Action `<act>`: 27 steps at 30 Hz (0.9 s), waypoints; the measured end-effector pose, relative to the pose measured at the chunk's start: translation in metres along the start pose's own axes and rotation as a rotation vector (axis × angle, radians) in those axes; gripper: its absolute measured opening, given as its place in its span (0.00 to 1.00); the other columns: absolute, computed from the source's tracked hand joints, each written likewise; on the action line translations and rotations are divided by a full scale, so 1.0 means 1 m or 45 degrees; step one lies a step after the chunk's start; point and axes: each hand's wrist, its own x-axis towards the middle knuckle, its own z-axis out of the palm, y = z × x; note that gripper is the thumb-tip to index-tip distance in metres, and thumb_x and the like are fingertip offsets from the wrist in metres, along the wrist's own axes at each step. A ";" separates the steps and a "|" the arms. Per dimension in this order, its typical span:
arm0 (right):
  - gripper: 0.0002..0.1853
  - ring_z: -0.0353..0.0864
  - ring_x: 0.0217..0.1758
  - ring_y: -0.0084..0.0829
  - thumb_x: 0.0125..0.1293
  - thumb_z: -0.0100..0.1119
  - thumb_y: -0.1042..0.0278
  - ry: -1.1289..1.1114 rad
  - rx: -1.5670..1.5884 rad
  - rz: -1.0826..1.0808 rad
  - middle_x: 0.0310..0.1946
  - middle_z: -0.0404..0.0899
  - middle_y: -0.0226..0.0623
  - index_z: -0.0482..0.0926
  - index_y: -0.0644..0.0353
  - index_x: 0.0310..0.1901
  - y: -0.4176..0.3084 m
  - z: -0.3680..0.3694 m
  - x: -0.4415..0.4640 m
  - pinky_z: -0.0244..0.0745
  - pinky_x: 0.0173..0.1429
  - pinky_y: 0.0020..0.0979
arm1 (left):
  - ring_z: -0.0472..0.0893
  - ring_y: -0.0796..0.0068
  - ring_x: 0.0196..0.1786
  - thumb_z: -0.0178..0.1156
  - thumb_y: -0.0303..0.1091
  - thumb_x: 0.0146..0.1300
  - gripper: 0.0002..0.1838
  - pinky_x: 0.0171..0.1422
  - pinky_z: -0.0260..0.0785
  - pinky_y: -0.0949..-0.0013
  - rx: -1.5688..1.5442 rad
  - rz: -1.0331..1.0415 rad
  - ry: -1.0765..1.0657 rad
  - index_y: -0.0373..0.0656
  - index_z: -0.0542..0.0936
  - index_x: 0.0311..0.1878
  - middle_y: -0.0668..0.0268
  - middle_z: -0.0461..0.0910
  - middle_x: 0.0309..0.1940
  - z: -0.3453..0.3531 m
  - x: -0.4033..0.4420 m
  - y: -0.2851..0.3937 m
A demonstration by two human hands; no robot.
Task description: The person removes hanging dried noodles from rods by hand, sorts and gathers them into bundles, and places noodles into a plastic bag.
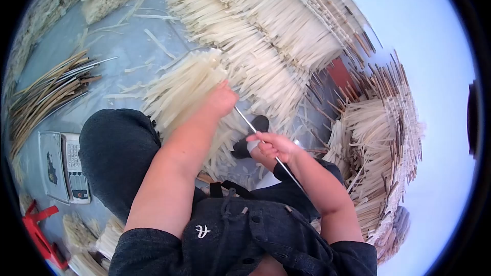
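Note:
A thin metal rod (244, 119) runs slantwise in front of my body, from the pale strips down past my right forearm. My right hand (275, 146) is closed around its middle. Near the rod's upper end is my left hand (223, 99), closed among the ends of the pale flat strips (179, 89); the exact grip of its fingers is hard to make out. These strips hang and spread in a thick bunch beneath and beside my left forearm.
Rows of pale strips on sticks (266, 15) fill the top, and more are stacked at the right (363, 148). A bundle of sticks (51, 87), a scale (76, 168) and a red object (43, 230) lie on the left.

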 end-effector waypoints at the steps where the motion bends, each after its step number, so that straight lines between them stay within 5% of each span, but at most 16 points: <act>1: 0.17 0.49 0.14 0.14 0.75 0.47 0.56 -0.001 -0.005 0.004 0.16 0.53 0.18 0.75 0.60 0.52 0.007 -0.004 -0.003 0.45 0.15 0.19 | 0.79 0.65 0.53 0.56 0.28 0.55 0.11 0.78 0.49 0.55 -0.008 0.038 -0.025 0.49 0.83 0.40 0.65 0.84 0.38 0.002 0.000 0.003; 5: 0.17 0.52 0.14 0.14 0.75 0.47 0.55 -0.077 0.035 -0.010 0.19 0.60 0.18 0.77 0.60 0.50 0.034 -0.012 -0.018 0.48 0.16 0.19 | 0.78 0.66 0.53 0.57 0.29 0.55 0.11 0.79 0.49 0.55 0.038 0.065 -0.068 0.51 0.83 0.40 0.67 0.83 0.38 0.013 0.001 0.013; 7: 0.15 0.57 0.15 0.14 0.74 0.48 0.57 0.569 -0.741 -0.389 0.21 0.66 0.19 0.79 0.59 0.44 0.043 0.014 -0.025 0.51 0.16 0.19 | 0.78 0.68 0.53 0.58 0.29 0.54 0.10 0.79 0.48 0.55 -0.001 0.051 -0.091 0.51 0.83 0.39 0.68 0.83 0.38 0.018 0.002 0.017; 8: 0.14 0.59 0.15 0.14 0.73 0.49 0.58 0.667 -0.993 -0.655 0.19 0.69 0.20 0.81 0.58 0.40 0.050 0.016 -0.022 0.52 0.16 0.20 | 0.78 0.68 0.53 0.58 0.29 0.54 0.10 0.79 0.48 0.55 -0.001 0.059 -0.091 0.51 0.83 0.39 0.68 0.83 0.38 0.019 0.004 0.017; 12: 0.14 0.58 0.13 0.15 0.73 0.51 0.57 0.711 -0.858 -0.306 0.16 0.66 0.21 0.80 0.58 0.44 0.053 0.007 -0.035 0.51 0.15 0.20 | 0.78 0.68 0.51 0.58 0.29 0.55 0.08 0.79 0.47 0.55 0.000 0.073 -0.021 0.50 0.82 0.37 0.68 0.82 0.37 0.026 0.000 0.011; 14: 0.15 0.57 0.11 0.16 0.72 0.51 0.55 0.254 -0.208 -0.056 0.15 0.64 0.22 0.78 0.58 0.47 0.052 -0.006 -0.050 0.51 0.15 0.20 | 0.78 0.69 0.51 0.58 0.30 0.55 0.07 0.79 0.47 0.55 0.023 0.129 0.025 0.49 0.82 0.37 0.68 0.82 0.36 0.027 -0.003 0.015; 17: 0.17 0.56 0.10 0.16 0.72 0.51 0.53 0.275 -0.402 -0.097 0.14 0.61 0.22 0.76 0.59 0.50 0.050 -0.023 -0.035 0.50 0.15 0.19 | 0.78 0.68 0.51 0.57 0.30 0.56 0.05 0.79 0.46 0.53 0.054 0.122 0.036 0.49 0.81 0.34 0.68 0.82 0.34 0.024 -0.005 0.025; 19: 0.16 0.56 0.12 0.14 0.73 0.49 0.54 0.399 -0.573 -0.468 0.15 0.61 0.21 0.77 0.58 0.49 0.042 -0.008 0.003 0.48 0.16 0.19 | 0.77 0.66 0.54 0.57 0.32 0.57 0.11 0.78 0.46 0.49 0.131 0.063 -0.074 0.49 0.81 0.43 0.66 0.81 0.39 0.018 -0.010 0.022; 20: 0.15 0.56 0.13 0.13 0.74 0.50 0.56 0.421 -0.509 -0.441 0.16 0.62 0.21 0.77 0.58 0.50 0.031 0.006 0.013 0.48 0.17 0.19 | 0.77 0.66 0.54 0.57 0.32 0.57 0.11 0.78 0.46 0.49 0.137 0.059 -0.087 0.49 0.81 0.43 0.66 0.81 0.39 0.022 -0.016 0.022; 22: 0.14 0.57 0.14 0.13 0.74 0.50 0.58 0.426 -0.442 -0.426 0.17 0.62 0.20 0.77 0.59 0.50 0.016 0.015 0.032 0.49 0.17 0.19 | 0.72 0.63 0.62 0.60 0.36 0.58 0.21 0.77 0.47 0.47 0.027 0.131 0.500 0.50 0.76 0.57 0.62 0.78 0.51 0.027 -0.027 0.019; 23: 0.14 0.56 0.14 0.13 0.74 0.49 0.60 0.461 -0.460 -0.447 0.17 0.62 0.20 0.76 0.59 0.51 0.015 0.013 0.042 0.49 0.18 0.19 | 0.72 0.63 0.62 0.60 0.36 0.58 0.21 0.77 0.47 0.47 0.035 0.135 0.487 0.50 0.76 0.57 0.62 0.78 0.51 0.029 -0.032 0.016; 25: 0.13 0.55 0.14 0.13 0.74 0.49 0.61 0.497 -0.471 -0.467 0.16 0.61 0.19 0.76 0.60 0.51 0.010 0.015 0.046 0.49 0.18 0.18 | 0.65 0.59 0.69 0.66 0.43 0.54 0.36 0.76 0.49 0.50 -0.126 -0.413 0.309 0.51 0.66 0.67 0.59 0.69 0.62 0.025 -0.040 0.013; 27: 0.15 0.52 0.15 0.11 0.75 0.49 0.60 0.515 -0.357 -0.414 0.16 0.58 0.17 0.79 0.59 0.52 0.005 0.017 0.040 0.47 0.17 0.18 | 0.63 0.57 0.69 0.69 0.45 0.51 0.40 0.75 0.50 0.50 -0.239 -0.565 0.341 0.51 0.64 0.68 0.57 0.67 0.63 0.020 -0.050 0.011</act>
